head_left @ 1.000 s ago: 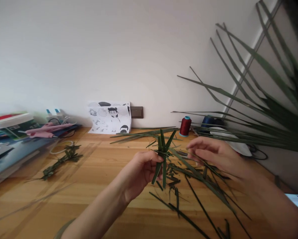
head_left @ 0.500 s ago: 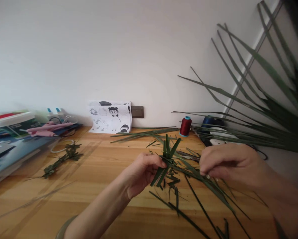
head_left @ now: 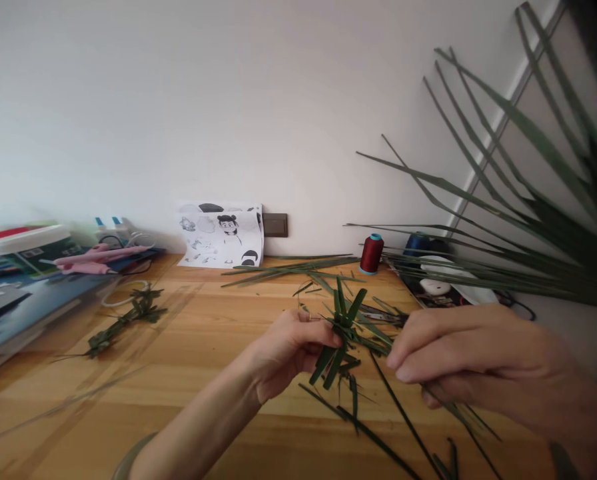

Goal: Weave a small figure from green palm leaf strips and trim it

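Note:
My left hand [head_left: 303, 340] pinches a small woven palm-leaf piece [head_left: 345, 323] between thumb and fingers. Folded green ends stick up and down from it, spread apart like short legs. Long palm-leaf strips [head_left: 373, 343] run from this piece toward the right. My right hand [head_left: 458, 353] is closed on those strips, its thumb and fingertips partly hiding them. Their far ends come out below the hand. Behind the strips lies a pair of dark-handled scissors or pliers [head_left: 381, 315], partly covered.
Leaf scraps [head_left: 351, 393] litter the wooden table [head_left: 203, 413]. A finished-looking woven leaf figure [head_left: 128, 320] lies left. Farther back are a dark red thread spool [head_left: 372, 254], a printed sheet [head_left: 222, 237] and a pink glue gun [head_left: 98, 259]. A large palm leaf [head_left: 553, 200] fans in from the right.
My right hand has come nearer and lower, its fingers now more stretched along the strips. My left hand and the woven piece have shifted slightly right and down.

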The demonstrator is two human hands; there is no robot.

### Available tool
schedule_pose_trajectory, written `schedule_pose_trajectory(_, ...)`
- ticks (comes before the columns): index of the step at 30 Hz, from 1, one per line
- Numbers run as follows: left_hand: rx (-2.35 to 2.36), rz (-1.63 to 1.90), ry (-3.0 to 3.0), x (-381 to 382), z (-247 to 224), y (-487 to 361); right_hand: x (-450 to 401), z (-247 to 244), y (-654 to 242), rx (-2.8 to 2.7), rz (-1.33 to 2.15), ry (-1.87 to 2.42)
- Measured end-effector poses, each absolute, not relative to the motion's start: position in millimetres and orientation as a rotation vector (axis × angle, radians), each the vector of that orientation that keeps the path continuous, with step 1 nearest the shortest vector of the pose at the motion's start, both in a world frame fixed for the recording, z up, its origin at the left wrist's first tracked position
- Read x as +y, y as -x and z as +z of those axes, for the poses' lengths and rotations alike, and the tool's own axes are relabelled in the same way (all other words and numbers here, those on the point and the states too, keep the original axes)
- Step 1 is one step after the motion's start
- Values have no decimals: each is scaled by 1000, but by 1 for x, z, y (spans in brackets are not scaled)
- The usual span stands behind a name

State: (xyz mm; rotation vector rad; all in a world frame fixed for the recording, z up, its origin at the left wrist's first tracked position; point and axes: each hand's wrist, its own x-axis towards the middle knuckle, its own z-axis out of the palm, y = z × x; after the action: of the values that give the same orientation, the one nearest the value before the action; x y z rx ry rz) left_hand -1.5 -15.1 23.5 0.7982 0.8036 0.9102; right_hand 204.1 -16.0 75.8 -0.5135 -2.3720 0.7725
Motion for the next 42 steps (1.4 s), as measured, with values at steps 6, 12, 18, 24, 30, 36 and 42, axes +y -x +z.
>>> schedule_pose_trajectory(6, 957, 945, -933, -18, 24, 0, -11, 74, -208, -2202, 1014, 538)
schedule_pose_trajectory(12, 1071, 953, -1020, -19, 24, -2, -10, 71, -208, -2179, 970, 687)
schedule_pose_trajectory(18, 1020, 986, -1018, -21, 24, -4, -17, 66, -196, -2288, 700, 1013)
schedule_pose_trajectory(24, 1023, 1055, -1068, -23, 27, -6, -24, 66, -188, -2328, 451, 1124)
schedule_pose_trajectory(30, 992, 1081, -1074, -29, 30, -10, -29, 59, -184, -2218, 110, 971)
schedule_pose_trajectory(36, 991, 1106, -1055, -29, 31, -10, -27, 52, -180, -2177, -49, 860)
schedule_pose_trajectory(42, 972, 1104, -1052, -32, 30, -9, -26, 48, -177, -2171, -87, 818)
